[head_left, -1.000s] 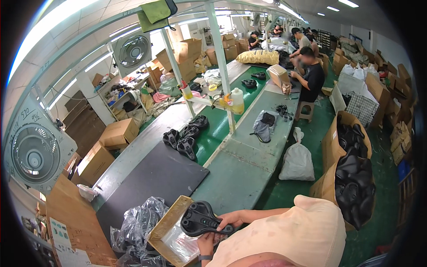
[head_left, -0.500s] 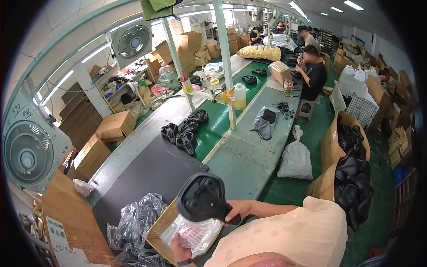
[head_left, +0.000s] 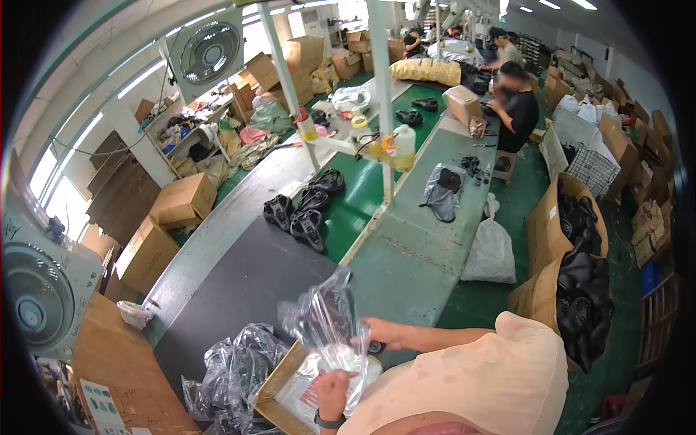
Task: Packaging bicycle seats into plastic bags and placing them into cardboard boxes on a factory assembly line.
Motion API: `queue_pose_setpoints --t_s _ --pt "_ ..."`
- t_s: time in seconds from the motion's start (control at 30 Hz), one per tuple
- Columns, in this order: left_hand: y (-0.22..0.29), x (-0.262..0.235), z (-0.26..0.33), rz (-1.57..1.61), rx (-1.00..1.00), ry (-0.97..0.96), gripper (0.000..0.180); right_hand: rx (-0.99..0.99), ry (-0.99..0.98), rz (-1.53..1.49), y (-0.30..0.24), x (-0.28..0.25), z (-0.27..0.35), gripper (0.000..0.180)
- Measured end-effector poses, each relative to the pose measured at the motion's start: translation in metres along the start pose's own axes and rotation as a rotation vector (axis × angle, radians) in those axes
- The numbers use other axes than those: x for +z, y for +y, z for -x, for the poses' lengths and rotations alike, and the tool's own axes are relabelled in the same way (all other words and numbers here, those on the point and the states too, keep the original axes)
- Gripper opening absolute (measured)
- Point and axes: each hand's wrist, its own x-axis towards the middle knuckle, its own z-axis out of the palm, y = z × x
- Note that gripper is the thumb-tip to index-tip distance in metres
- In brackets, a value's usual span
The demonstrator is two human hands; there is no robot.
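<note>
The black moulded bicycle saddle [head_left: 317,313] lies inside a loose clear plastic bag [head_left: 338,286], to the left of and beyond your bare right hand [head_left: 386,333]; note its long axis, which slants from the broad rear, farther off and leftward, to the narrow nose at your right fingers. Your right hand is the nearer and is closed around the nose, its fingertips partly veiled by film. Your bare left hand [head_left: 332,391] is below the saddle and apart from it, fingers half curled against the hanging film; whether it pinches the film you cannot tell here. In view, the bag crosses the right-hand edge of the flat dark grey mat [head_left: 225,290] near the close end of the grey-green worktop [head_left: 406,268]. Your left hand is over the shallow brown cardboard box [head_left: 274,377] holding flat clear plastic sheets [head_left: 296,395], just beside a crumpled heap of clear plastic [head_left: 233,370] at the mat's near edge.
</note>
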Motion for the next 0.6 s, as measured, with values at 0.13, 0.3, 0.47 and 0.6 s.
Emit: queue_pose_setpoints --t_s 0.13,0.3,0.47,0.6 --pt "-0.008 -0.03 -0.075 0.234 -0.163 0.291 0.049 -0.507 -0.081 0.709 -0.024 0.014 -0.05 0.102" --pt "-0.111 -0.175 -0.142 0.444 -0.214 0.486 0.027 -0.081 -0.519 0.552 -0.1 0.017 -0.148 0.06" --pt "-0.136 -0.277 -0.12 -0.025 -0.384 0.847 0.055 -0.342 0.332 0.948 -0.109 -0.118 -0.349 0.066" --pt "-0.158 -0.295 -0.12 -0.815 -0.529 0.936 0.067 -0.343 0.821 1.182 -0.116 -0.227 -0.492 0.094"
